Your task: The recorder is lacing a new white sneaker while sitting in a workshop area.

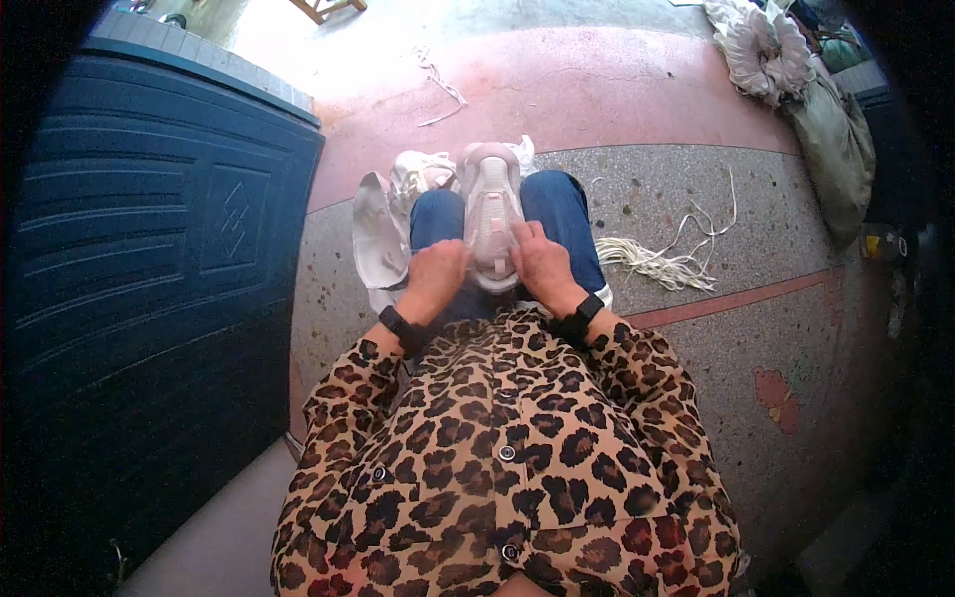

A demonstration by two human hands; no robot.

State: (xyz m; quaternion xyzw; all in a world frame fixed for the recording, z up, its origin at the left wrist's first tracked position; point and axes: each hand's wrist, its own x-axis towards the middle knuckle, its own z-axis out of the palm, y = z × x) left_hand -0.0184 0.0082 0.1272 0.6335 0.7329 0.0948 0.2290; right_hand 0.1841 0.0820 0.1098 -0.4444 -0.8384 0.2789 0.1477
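Observation:
A pale pink and white sneaker (491, 214) rests between my thighs, its sole down and its tongue and eyelet area facing up. On its left edge is my left hand (438, 275), closed, with the fingertips turned in against the shoe. My right hand (546, 263) is at the right edge, fingers bent and pressed together by the eyelet side. What either hand pinches is too small and blurred to make out. A dark band circles each wrist.
Whitish shoes (423, 171) lie beyond my left knee, beside a white curved piece (376, 234). A bundle of white laces (662, 265) is on the floor to my right, and a loose lace (443, 95) lies farther off. Blue door (159, 219) at left; sacks (831, 139) at far right.

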